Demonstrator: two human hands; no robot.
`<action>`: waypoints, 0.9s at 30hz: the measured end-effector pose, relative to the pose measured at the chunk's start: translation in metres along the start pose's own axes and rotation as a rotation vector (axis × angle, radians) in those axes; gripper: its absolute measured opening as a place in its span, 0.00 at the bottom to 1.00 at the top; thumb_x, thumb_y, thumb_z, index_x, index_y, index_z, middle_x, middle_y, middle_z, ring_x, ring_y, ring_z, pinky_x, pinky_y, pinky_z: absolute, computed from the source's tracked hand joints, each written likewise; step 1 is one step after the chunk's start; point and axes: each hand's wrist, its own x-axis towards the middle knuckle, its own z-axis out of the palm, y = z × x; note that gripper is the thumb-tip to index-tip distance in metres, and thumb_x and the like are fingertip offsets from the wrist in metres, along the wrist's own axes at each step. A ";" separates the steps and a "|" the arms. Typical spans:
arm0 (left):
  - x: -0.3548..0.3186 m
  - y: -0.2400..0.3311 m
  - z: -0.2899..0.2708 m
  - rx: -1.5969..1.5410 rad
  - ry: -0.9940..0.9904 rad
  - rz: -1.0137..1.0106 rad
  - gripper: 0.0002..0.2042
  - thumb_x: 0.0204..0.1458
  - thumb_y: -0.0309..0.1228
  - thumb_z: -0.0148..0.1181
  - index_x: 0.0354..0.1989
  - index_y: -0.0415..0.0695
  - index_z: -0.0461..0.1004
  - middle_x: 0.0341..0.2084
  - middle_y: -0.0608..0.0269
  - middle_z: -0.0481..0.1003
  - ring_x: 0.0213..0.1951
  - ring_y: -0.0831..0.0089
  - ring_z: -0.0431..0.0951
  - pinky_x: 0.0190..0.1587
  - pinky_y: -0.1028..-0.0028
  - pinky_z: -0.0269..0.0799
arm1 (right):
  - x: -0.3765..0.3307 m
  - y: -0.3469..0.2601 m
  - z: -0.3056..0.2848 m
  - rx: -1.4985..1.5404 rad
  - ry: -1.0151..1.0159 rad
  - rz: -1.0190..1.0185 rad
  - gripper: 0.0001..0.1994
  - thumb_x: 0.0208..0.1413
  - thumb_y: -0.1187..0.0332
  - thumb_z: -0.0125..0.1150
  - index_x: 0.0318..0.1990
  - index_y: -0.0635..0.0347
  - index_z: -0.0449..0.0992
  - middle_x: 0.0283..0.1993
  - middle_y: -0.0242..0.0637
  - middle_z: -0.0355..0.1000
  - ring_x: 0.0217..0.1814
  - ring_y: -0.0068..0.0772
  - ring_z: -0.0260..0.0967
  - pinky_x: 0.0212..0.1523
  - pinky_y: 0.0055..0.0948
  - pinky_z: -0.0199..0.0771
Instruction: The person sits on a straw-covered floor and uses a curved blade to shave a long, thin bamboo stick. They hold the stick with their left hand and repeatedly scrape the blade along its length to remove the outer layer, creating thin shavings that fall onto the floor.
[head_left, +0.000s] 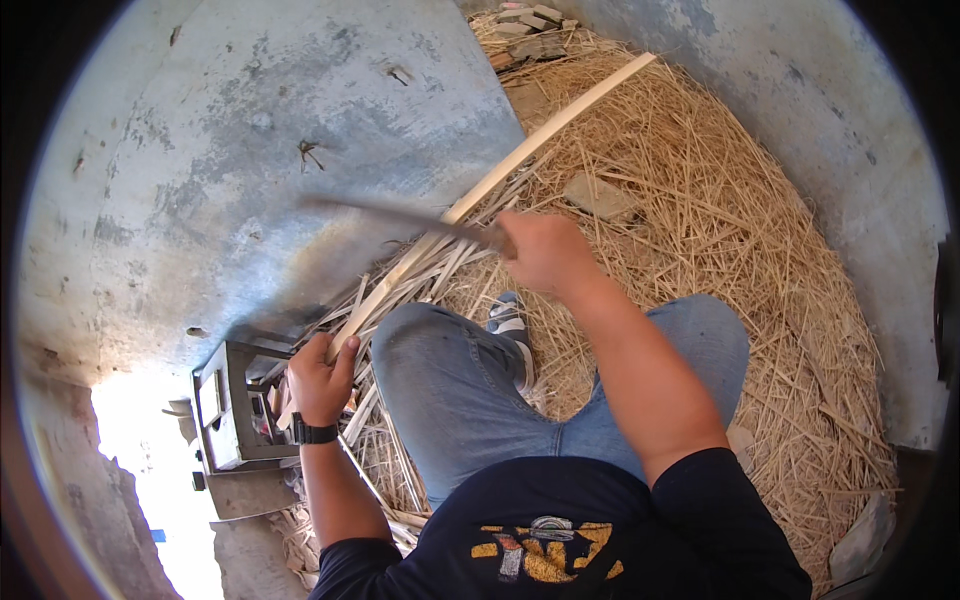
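The strip, long, pale and narrow, slants from the left hand at its near end up to a free far end over the straw. The hands are well apart: the left is closed on the strip close to its near end, thumb laid along it, while the right hand, on the right side of the strip, is wrapped round the handle of a blade. The blade is blurred and crosses the strip's middle in the view; whether it touches the strip, I cannot tell. Slivers lie beneath and beside the strip, a grey frame stands left of its near end, and the bent legs are to its right. A flat stone lies in the straw to the right of the strip. The strip should be light and fairly stiff across its width, but likely springy over such a length, so its far end may whip or dip. Its edges could splinter. The near end seems a sound hold, clear of the blade; a grip nearer the middle would balance better but bring fingers under the edge.
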 end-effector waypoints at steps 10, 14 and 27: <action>-0.002 0.001 0.002 0.045 0.132 0.041 0.24 0.58 0.48 0.69 0.24 0.38 0.72 0.15 0.51 0.68 0.18 0.56 0.67 0.24 0.63 0.63 | 0.009 0.046 -0.010 0.284 0.400 0.114 0.12 0.53 0.67 0.69 0.44 0.57 0.80 0.32 0.46 0.79 0.36 0.46 0.80 0.40 0.39 0.79; 0.000 0.010 0.005 0.000 0.162 0.045 0.23 0.58 0.46 0.70 0.24 0.39 0.72 0.15 0.53 0.68 0.17 0.60 0.65 0.23 0.64 0.63 | 0.004 0.031 -0.006 0.342 0.190 0.100 0.12 0.52 0.69 0.69 0.44 0.58 0.79 0.34 0.47 0.80 0.37 0.47 0.81 0.41 0.39 0.79; 0.003 0.007 -0.008 0.166 0.314 0.132 0.21 0.58 0.46 0.71 0.27 0.39 0.76 0.16 0.55 0.71 0.17 0.62 0.71 0.24 0.67 0.67 | 0.009 0.053 -0.011 0.264 0.265 0.233 0.14 0.55 0.65 0.68 0.48 0.58 0.78 0.41 0.48 0.81 0.45 0.53 0.81 0.46 0.45 0.80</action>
